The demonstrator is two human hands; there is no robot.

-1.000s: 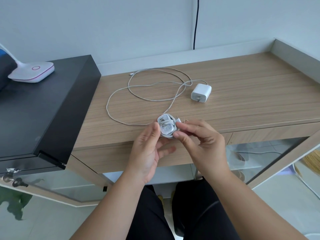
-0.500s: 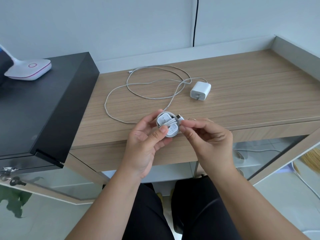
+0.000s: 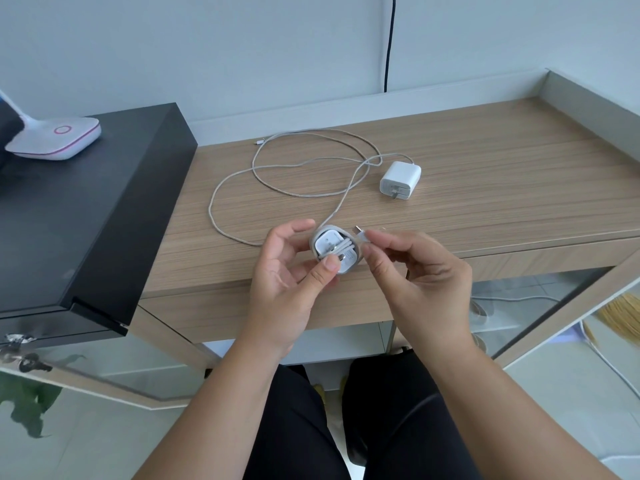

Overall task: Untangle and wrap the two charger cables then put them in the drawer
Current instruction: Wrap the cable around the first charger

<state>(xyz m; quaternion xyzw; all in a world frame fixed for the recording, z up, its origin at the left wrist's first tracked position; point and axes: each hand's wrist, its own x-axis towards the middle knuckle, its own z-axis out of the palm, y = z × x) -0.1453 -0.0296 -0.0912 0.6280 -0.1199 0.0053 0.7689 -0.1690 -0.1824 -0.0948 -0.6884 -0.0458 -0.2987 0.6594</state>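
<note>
My left hand (image 3: 291,271) grips a white charger with its cable wound round it, the wrapped charger (image 3: 334,249), above the desk's front edge. My right hand (image 3: 412,271) pinches that cable's free plug end (image 3: 360,234) just to the right of the bundle. A second white charger (image 3: 400,180) lies on the wooden desk (image 3: 502,188) behind, its loose cable (image 3: 242,174) spread in wide loops to the left. A drawer front (image 3: 540,258) sits shut under the desk edge at the right.
A black cabinet (image 3: 86,209) stands at the left with a white lamp base (image 3: 59,136) on it. A black wire (image 3: 389,43) hangs down the wall. Glass panels (image 3: 540,306) stand below the desk. My knees are under the front edge.
My left thumb has come over the front of the wrapped charger. My right hand has drawn the plug end out to the right of the bundle. The view has shifted slightly.
</note>
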